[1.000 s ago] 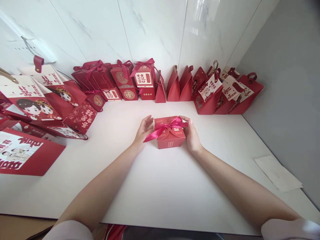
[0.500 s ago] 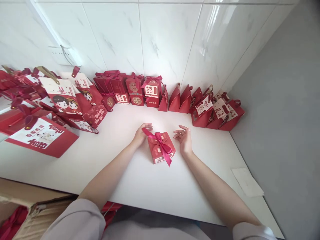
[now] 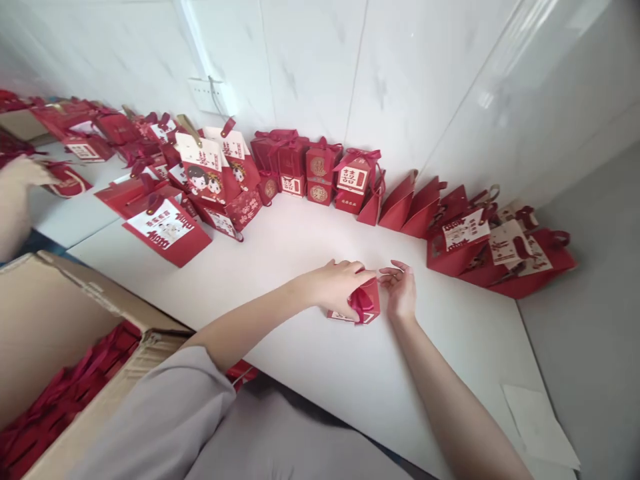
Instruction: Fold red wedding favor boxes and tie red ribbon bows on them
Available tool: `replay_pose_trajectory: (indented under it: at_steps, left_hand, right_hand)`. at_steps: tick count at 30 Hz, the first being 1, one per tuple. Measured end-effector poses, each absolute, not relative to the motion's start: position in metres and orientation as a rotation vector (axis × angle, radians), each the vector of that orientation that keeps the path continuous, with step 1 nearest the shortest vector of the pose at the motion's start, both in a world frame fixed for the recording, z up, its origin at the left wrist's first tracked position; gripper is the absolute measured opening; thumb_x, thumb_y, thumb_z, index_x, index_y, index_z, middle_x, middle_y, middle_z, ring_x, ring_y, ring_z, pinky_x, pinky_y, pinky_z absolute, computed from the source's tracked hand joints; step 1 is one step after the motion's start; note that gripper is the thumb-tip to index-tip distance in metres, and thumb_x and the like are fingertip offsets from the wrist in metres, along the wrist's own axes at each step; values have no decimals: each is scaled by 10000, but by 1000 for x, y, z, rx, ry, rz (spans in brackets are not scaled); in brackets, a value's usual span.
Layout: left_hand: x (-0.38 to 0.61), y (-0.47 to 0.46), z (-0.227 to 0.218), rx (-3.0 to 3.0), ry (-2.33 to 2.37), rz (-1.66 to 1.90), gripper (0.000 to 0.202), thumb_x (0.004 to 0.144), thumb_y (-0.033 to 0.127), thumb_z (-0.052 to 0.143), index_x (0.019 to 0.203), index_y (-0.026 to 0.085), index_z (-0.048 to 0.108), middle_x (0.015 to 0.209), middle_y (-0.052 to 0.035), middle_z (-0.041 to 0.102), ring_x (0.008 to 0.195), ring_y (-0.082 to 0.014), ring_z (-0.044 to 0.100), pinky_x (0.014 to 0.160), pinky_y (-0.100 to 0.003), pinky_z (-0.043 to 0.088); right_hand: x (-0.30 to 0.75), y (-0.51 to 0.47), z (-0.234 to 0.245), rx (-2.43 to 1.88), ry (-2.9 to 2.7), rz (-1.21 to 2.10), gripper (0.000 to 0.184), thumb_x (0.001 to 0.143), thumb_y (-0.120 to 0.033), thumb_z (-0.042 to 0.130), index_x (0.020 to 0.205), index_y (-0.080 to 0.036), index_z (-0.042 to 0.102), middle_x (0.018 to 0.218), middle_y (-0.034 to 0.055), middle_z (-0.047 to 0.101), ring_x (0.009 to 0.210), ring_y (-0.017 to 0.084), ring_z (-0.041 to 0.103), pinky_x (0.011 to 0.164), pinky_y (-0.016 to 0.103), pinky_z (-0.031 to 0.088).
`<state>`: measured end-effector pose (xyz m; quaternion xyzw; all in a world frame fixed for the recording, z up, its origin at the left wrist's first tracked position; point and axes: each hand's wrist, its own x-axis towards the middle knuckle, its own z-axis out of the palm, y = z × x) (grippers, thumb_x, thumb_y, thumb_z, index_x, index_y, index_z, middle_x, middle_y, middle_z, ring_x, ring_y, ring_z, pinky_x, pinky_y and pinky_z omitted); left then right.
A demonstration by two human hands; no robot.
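A small red gift box (image 3: 373,291) tied with a magenta ribbon (image 3: 363,303) rests on the white table. Over its top lies my left hand (image 3: 341,283), fingers and thumb closed around the box and covering much of its left side and lid. To the right of the box is my right hand (image 3: 401,292), with its fingers apart and nothing in them. Its fingertips come close to the box; I cannot tell whether they touch.
Red gift boxes (image 3: 325,175) and bags (image 3: 167,227) line the wall. More red bags (image 3: 460,243) stand at the right. A cardboard box (image 3: 35,293) with red ribboned items is at lower left. White paper (image 3: 540,427) lies lower right. Another person's hand (image 3: 25,175) works at far left.
My left hand has moved from beside the gift box onto it and closed around it. My right hand stays open nearby. The view has turned left, showing the cardboard box and another person's arm.
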<state>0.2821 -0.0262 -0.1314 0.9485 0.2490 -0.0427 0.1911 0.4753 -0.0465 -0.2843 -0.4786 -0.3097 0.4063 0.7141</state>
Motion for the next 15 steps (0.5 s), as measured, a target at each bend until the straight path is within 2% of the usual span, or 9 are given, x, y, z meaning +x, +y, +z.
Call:
replay_pose_trajectory:
  at_steps: [2, 4, 6, 9, 11, 15]
  left_hand:
    - [285, -27, -142, 2633, 856, -145, 1031, 713, 527, 703, 1518, 94, 227, 1337, -202, 481, 1167, -342, 508, 956, -436, 475]
    - [283, -29, -140, 2642, 926, -207, 1076, 709, 531, 688, 1542, 100, 161, 1307, -204, 480, 1121, -347, 519, 886, -416, 500]
    - [278, -30, -120, 2653, 871, -346, 1067, 680, 481, 715, 1556, 220, 165, 1259, -157, 499, 1054, -324, 551, 818, -383, 511]
    - [263, -34, -61, 2595, 768, -448, 960, 676, 428, 720, 1510, 424, 244, 1200, -59, 513, 953, -242, 592, 757, -304, 504]
    - [243, -38, -16, 2601, 869, -371, 872, 714, 432, 699, 1482, 438, 288, 1231, -29, 484, 995, -220, 585, 848, -303, 492]
    - [164, -64, 40, 2597, 1567, -171, 644, 821, 360, 566, 1435, 289, 383, 1285, -18, 370, 1244, -324, 454, 1062, -499, 362]
  right_hand:
    - [476, -48, -285, -1079, -695, 897, 503, 933, -653, 432, 1095, -199, 574, 847, 36, 652, 634, 140, 586, 619, 277, 441]
    - [477, -49, -285, -1089, -701, 898, 504, 940, -649, 420, 1092, -196, 578, 842, 40, 657, 633, 140, 584, 623, 276, 442]
    - [477, -50, -286, -1090, -708, 902, 505, 941, -647, 422, 1089, -192, 581, 838, 46, 663, 633, 140, 584, 626, 275, 443]
    - [481, -52, -287, -1072, -706, 909, 517, 929, -660, 433, 1079, -188, 580, 813, 43, 662, 625, 141, 581, 623, 272, 443]
    - [484, -53, -287, -1042, -682, 927, 526, 912, -666, 453, 1061, -179, 584, 788, 43, 660, 617, 143, 581, 619, 271, 450]
    - [491, -53, -287, -1024, -640, 946, 444, 861, -573, 607, 1008, -153, 608, 751, 44, 662, 599, 137, 584, 602, 253, 462]
